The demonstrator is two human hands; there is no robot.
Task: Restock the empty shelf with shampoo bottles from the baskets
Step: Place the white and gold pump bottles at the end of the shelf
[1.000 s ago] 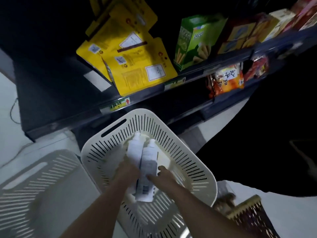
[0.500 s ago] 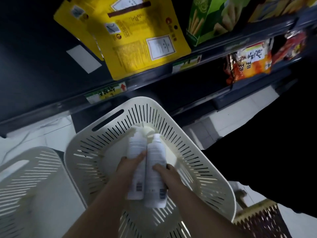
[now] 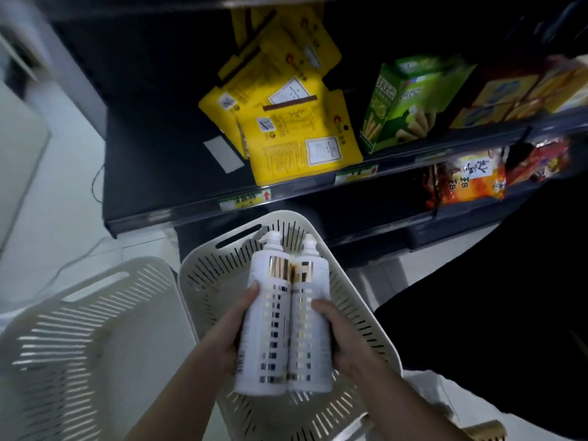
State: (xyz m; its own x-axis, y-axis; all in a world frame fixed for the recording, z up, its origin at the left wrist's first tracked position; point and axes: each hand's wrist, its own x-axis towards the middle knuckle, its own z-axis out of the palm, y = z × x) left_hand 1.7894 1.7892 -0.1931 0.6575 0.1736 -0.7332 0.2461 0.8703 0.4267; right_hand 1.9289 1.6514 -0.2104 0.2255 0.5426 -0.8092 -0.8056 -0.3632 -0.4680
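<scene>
The two shampoo bottles have come up out of the basket (image 3: 359, 316). Half a second ago they sat low inside it; now they hang above its middle, side by side and touching, caps toward its far rim. The left hand (image 3: 234, 332) is wrapped round the left bottle (image 3: 269, 323), the right hand (image 3: 345, 342) round the right bottle (image 3: 310, 326). The lift looks done, and what remains is the carry to the bare dark shelf (image 3: 165, 173) beyond the basket, up and to the left.

White bottles (image 3: 280, 323) with gold-silver checks, cream slotted baskets (image 3: 197, 275), yellow pouches (image 3: 296, 144), green box (image 3: 410, 103)
</scene>
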